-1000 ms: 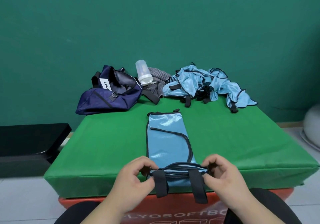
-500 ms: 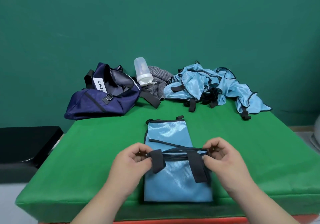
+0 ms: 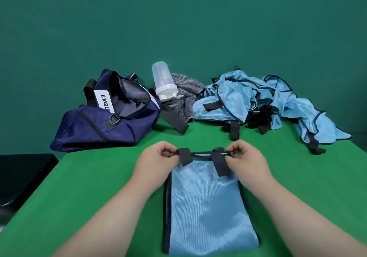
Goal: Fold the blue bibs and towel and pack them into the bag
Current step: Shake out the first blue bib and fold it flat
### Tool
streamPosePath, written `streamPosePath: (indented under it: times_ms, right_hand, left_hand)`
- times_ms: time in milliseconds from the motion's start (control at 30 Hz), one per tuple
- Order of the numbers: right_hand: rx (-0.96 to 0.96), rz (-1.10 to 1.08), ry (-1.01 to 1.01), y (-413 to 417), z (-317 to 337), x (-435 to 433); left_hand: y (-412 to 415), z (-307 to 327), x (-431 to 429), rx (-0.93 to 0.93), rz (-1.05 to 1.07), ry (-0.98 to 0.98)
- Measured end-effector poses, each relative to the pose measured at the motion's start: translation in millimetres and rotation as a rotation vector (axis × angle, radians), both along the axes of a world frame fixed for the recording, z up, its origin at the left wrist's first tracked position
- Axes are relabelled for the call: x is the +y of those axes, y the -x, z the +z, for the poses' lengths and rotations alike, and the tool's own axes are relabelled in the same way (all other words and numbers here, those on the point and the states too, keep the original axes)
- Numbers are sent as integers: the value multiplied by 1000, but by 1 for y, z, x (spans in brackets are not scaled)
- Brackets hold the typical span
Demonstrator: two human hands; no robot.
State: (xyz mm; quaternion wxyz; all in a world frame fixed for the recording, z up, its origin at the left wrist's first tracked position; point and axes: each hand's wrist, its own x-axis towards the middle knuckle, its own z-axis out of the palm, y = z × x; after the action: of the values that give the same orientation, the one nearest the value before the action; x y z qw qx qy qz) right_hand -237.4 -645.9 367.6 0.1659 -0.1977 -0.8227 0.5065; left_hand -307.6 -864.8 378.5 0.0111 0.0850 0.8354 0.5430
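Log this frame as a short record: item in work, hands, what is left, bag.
bib: folded, flat on the green table
left hand: pinches its far left corner
right hand: pinches its far right corner
left to fold: heap of blue bibs, grey towel by a bottle
bag: navy, open, far left

On the surface (image 3: 297,177), the folded bib (image 3: 206,207) lies nearest you. Behind it, the bag (image 3: 103,125) sits left, the bottle (image 3: 162,84) and towel (image 3: 184,93) just right of it, and the bib pile (image 3: 248,101) farthest right.
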Motion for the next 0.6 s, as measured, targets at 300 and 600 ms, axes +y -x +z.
streamPosePath:
  times_ms: [300,600]
  right_hand:
    - [30,-82,-303,4,-20,6]
    - [131,243,-288,-2,-24,10]
  left_hand:
    - [-21,-17,-22,369,49,141]
    - [-31,-32,-21,688,-567,537]
